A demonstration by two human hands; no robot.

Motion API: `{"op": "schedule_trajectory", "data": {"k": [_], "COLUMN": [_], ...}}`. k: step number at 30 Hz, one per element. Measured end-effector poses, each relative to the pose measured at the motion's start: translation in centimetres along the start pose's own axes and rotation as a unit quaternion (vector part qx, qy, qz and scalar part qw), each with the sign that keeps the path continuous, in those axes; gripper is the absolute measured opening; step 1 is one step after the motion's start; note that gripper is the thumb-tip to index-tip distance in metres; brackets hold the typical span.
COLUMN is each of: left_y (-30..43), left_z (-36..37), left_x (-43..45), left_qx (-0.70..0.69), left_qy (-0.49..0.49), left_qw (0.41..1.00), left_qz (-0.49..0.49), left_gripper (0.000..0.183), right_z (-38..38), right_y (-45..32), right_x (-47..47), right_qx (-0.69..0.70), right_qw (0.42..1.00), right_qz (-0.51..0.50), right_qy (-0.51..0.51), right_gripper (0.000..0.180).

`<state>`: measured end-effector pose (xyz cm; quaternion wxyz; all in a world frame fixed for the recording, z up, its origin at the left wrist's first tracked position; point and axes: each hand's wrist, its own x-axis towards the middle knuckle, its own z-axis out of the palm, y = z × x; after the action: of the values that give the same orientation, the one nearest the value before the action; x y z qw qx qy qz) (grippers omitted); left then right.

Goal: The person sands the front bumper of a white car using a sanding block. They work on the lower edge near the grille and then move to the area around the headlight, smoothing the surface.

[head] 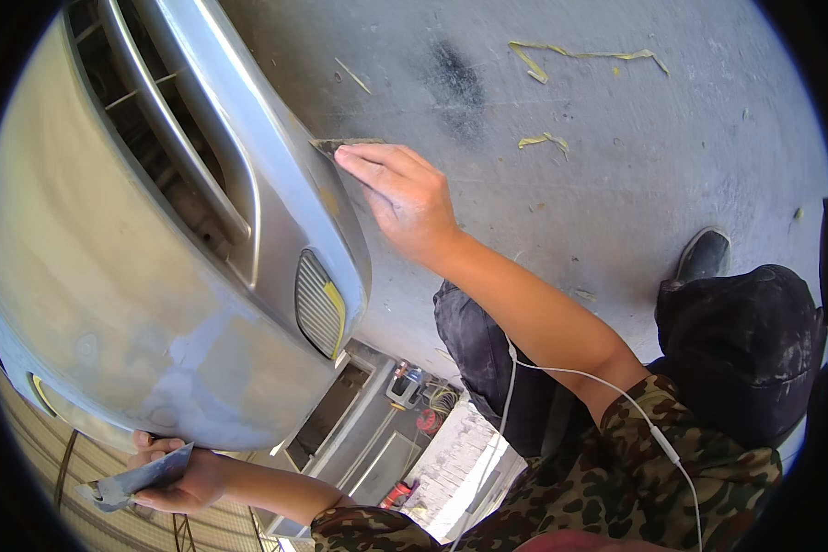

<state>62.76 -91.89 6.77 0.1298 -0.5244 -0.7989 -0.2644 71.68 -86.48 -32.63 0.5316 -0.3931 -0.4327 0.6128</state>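
A silver-grey car bumper (pixel 276 200), with patches of dull filler and sanded areas, fills the left. My right hand (pixel 403 196) pinches a thin dark flat piece (pixel 331 146), a spreader or folded abrasive sheet; I cannot tell which. Its tip meets the bumper's lower edge. At the lower left, my left hand (pixel 179 479) grips a flat grey plate (pixel 141 476) with paste-like smears, and some fingers are close to the bumper's painted face. Between the hands lie the grille opening (pixel 172 138) and a ribbed insert (pixel 317 303) with yellow masking tape (pixel 335 310) along one side.
Torn yellow tape (pixel 586 54) lies on the grey concrete floor (pixel 593 172), near a black smudge (pixel 459 86). My knees are bent beside the bumper. A white earphone cable (pixel 597 378) crosses my arm. Beyond are a red reel (pixel 428 421), a red tool (pixel 395 494) and a whitish board (pixel 448 462).
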Motion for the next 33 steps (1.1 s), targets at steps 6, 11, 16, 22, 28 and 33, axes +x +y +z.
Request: {"op": "schedule_trajectory", "data": {"k": [6,11,16,22,28,33], "left_y": [0.7,1.1,0.8,0.3,0.3,0.9], "left_z": [2.7,3.4,3.1,1.0,1.4,3.1], "left_x": [-0.1,-0.1,0.0,0.3,0.1,0.0], "left_qx": [0.037,0.046,0.022,0.010,0.043,0.041], "left_qy": [0.059,0.051,0.059,0.016,0.027,0.046], "left_qw": [0.997,0.997,0.998,1.000,0.998,0.998], "left_qz": [0.017,0.025,0.017,0.012,0.030,0.027], "left_gripper": [0.048,0.048,0.049,0.047,0.048,0.047], "right_z": [1.4,1.7,-0.4,1.6,1.2,-0.1], "right_y": [0.5,-0.6,0.1,0.8,0.2,-0.6], "right_x": [3.1,0.8,-0.4,4.2,1.7,-1.4], "right_qx": [0.025,0.005,0.006,0.034,-0.016,0.010], "right_qw": [1.000,0.998,0.994,0.999,0.999,1.000], "right_qz": [-0.003,0.037,0.111,0.030,-0.050,0.028], "right_qy": [0.009,-0.044,-0.021,0.010,-0.008,-0.007], "right_gripper": [0.041,0.037,0.034,0.031,0.038,0.036]}}
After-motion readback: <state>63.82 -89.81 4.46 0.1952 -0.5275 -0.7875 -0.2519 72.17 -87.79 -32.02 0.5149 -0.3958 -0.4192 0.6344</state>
